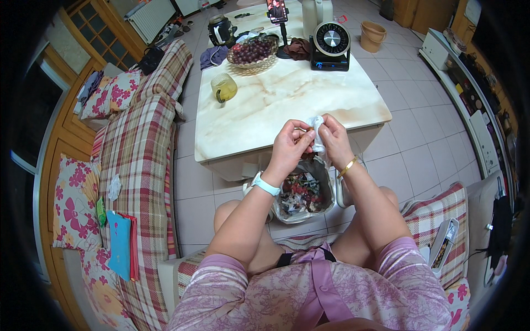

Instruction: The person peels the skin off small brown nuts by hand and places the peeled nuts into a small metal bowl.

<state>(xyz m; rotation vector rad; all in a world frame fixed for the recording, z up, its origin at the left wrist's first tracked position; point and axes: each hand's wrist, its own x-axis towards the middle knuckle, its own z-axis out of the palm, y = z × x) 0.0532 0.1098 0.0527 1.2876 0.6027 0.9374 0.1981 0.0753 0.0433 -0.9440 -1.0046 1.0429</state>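
My left hand and my right hand meet just past the near edge of the marble-topped table. My right fingers pinch a crumpled white tissue or cloth. Between my left fingertips are small brown, bead-like pieces, mostly covered by the fingers; the tissue touches them. Below both hands, between my legs, a lined waste bin stands on the floor with mixed scraps inside. A light-blue-strapped watch is on my left wrist, and a gold bangle on my right.
On the table stand a glass mug, a basket of grapes, a phone on a stand and a small fan. Plaid sofas flank me. An open box with brown beads lies at right, a blue folder at left.
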